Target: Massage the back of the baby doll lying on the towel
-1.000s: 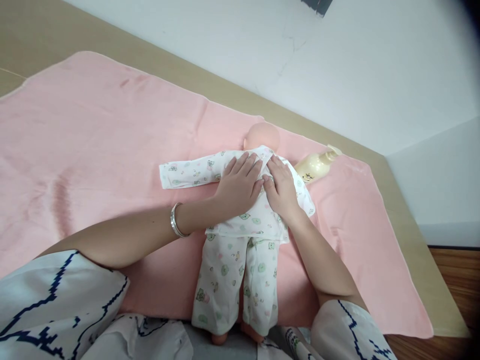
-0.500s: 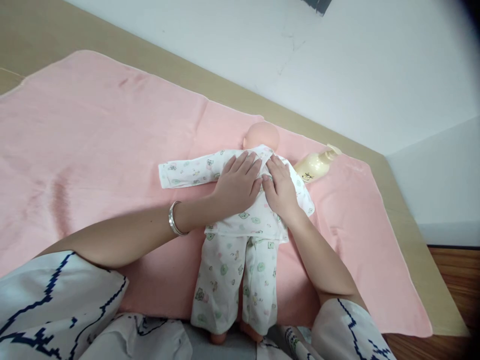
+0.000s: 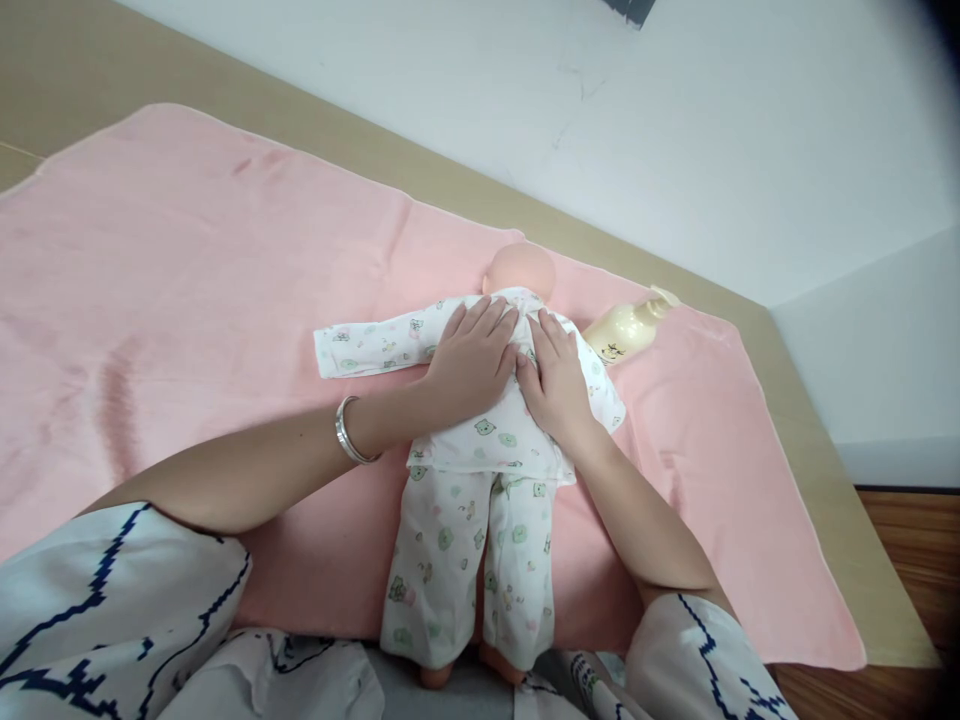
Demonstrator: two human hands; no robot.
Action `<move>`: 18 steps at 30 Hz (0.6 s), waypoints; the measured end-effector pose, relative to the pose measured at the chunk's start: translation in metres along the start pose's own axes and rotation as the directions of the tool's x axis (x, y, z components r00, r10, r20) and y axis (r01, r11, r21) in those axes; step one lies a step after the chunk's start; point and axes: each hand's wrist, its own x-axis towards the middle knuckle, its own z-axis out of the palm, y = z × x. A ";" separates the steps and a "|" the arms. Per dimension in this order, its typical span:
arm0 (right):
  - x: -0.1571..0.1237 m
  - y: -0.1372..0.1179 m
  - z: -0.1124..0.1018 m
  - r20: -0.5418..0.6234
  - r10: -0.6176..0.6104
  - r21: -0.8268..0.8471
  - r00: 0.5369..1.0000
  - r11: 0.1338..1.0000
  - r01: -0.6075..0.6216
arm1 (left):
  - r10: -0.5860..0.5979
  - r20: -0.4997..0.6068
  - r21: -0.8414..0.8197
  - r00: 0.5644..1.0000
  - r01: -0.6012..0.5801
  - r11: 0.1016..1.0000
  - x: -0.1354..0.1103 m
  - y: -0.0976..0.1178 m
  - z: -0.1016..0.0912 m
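Observation:
A baby doll (image 3: 520, 268) lies with its head away from me and its feet at the near table edge; no face shows. It wears a white printed pajama top (image 3: 495, 435) and matching pants (image 3: 442, 560). My left hand (image 3: 469, 360) rests flat on the left side of the doll's upper back, fingers stretched out, a silver bangle on the wrist. Flat on the right side of the upper back lies my right hand (image 3: 559, 385), its fingers extended. The two thumbs are close together near the middle. One sleeve (image 3: 367, 345) stretches out to the left.
Under the doll a pink blanket (image 3: 225, 260) covers much of the table (image 3: 810, 430). A cream pump bottle (image 3: 624, 330) lies on its side just right of the doll's shoulder. A white wall (image 3: 487, 100) runs along the far table edge, and wood flooring (image 3: 911, 560) shows at right.
My hands stay on the doll's upper back, with the right hand's fingers shifted slightly so a small gap opens between the two hands. The view has moved a little.

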 end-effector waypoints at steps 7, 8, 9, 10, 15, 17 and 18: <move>0.002 0.005 0.001 0.011 0.018 0.029 1.000 0.999 -0.018 | 0.006 -0.013 0.019 1.000 -0.006 1.000 -0.006 0.005 0.000; 0.002 0.005 0.001 0.012 0.018 0.033 1.000 0.999 -0.018 | 0.001 -0.013 0.014 1.000 -0.001 1.000 -0.007 0.005 0.000; 0.002 0.006 0.001 0.013 0.018 0.034 1.000 0.999 -0.018 | -0.004 -0.012 0.007 1.000 0.004 1.000 -0.008 0.006 0.000; 0.002 0.006 0.001 0.014 0.018 0.034 1.000 0.999 -0.019 | -0.007 -0.011 -0.001 1.000 0.007 1.000 -0.009 0.006 0.000; -0.001 -0.003 -0.003 0.028 0.032 0.010 0.999 0.999 -0.032 | 0.005 -0.006 -0.048 1.000 -0.005 0.999 -0.001 -0.001 -0.001; -0.004 -0.009 -0.007 0.039 0.034 0.006 0.999 0.999 -0.034 | 0.000 0.001 -0.072 1.000 0.000 0.997 0.007 -0.009 -0.001; -0.005 -0.012 -0.009 0.045 0.033 0.002 0.998 0.999 -0.033 | -0.004 0.000 -0.086 1.000 0.004 0.996 0.011 -0.012 -0.001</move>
